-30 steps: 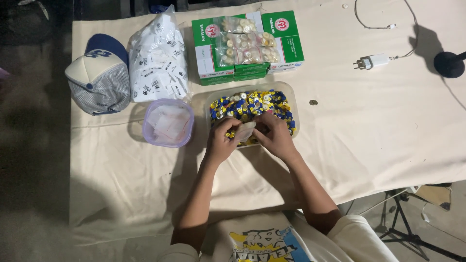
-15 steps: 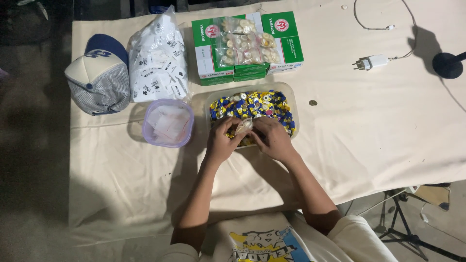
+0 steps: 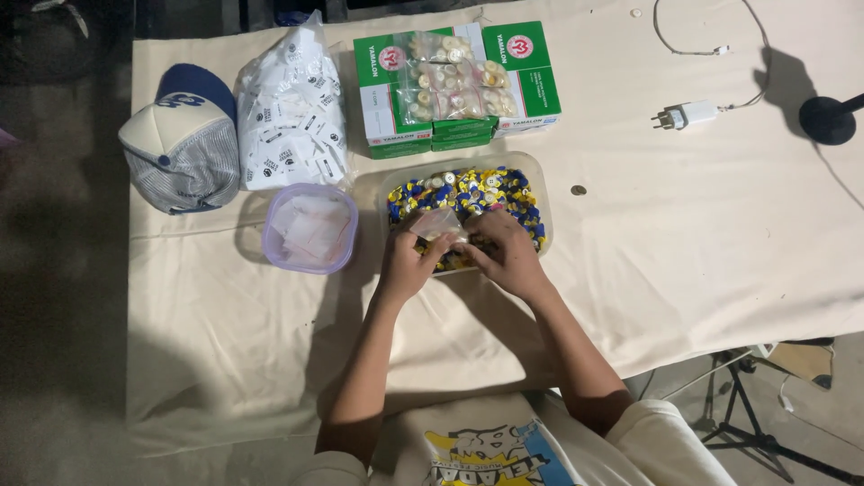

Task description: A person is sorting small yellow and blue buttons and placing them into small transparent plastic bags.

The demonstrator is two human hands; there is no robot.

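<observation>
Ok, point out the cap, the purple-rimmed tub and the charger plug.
cap (image 3: 180,148), head view, on its mesh side.
purple-rimmed tub (image 3: 270,236), head view, on its left rim.
charger plug (image 3: 691,114), head view, on its white body.

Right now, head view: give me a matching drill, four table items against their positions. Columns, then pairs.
Column 1:
1. cap
2. purple-rimmed tub
3. white charger plug
4. green and white boxes

Column 2:
A. at the far edge, behind the tray of blue and yellow buttons
B. right of the boxes, on bare cloth
C. far left of the table
D. just left of the button tray

Pairs: 1-C, 2-D, 3-B, 4-A
</observation>
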